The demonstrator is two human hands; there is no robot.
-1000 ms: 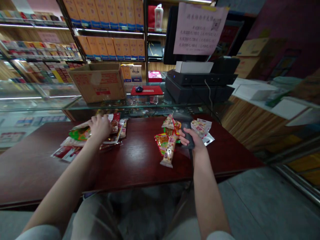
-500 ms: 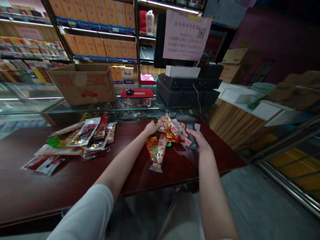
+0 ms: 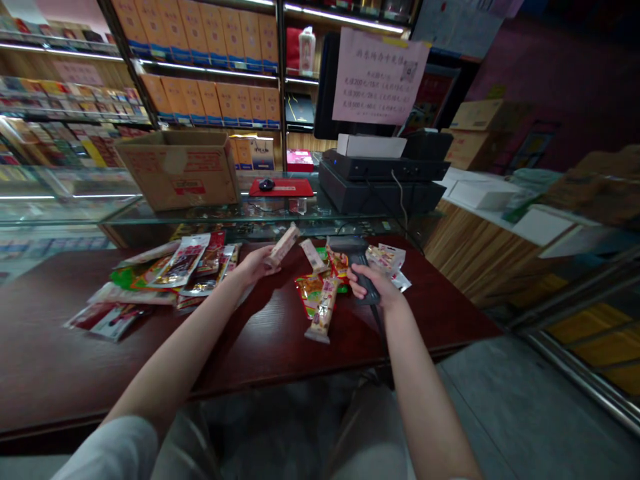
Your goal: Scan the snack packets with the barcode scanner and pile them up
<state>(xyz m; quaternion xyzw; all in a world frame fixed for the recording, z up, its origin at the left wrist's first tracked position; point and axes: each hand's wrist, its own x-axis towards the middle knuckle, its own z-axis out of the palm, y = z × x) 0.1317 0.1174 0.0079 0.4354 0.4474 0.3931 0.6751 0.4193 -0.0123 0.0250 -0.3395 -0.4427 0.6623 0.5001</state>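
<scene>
My left hand (image 3: pixel 259 265) is closed round a wrapped snack bar (image 3: pixel 284 247), held raised above the dark red table between two heaps. My right hand (image 3: pixel 374 283) grips the handle of a dark barcode scanner (image 3: pixel 361 263), whose head points left over the right-hand heap. Below and left of the scanner lie red and green snack packets (image 3: pixel 309 291), with another wrapped bar (image 3: pixel 324 308) across them and a smaller pale bar (image 3: pixel 313 257) behind. Just right of the scanner are clear packets (image 3: pixel 386 259). The left heap holds several flat snack pouches (image 3: pixel 184 261).
Behind the table stands a glass counter with an open cardboard box (image 3: pixel 177 173), a mouse (image 3: pixel 266 185) on a red mat (image 3: pixel 295 188), and a monitor with a pink paper sign (image 3: pixel 380 80) above a black cash drawer (image 3: pixel 380 190). The scanner's cable hangs toward the table's front edge (image 3: pixel 280 381).
My left hand has moved left, away from the right-hand heap, with a snack bar in it. My right hand has shifted slightly left with the scanner, uncovering packets to its right.
</scene>
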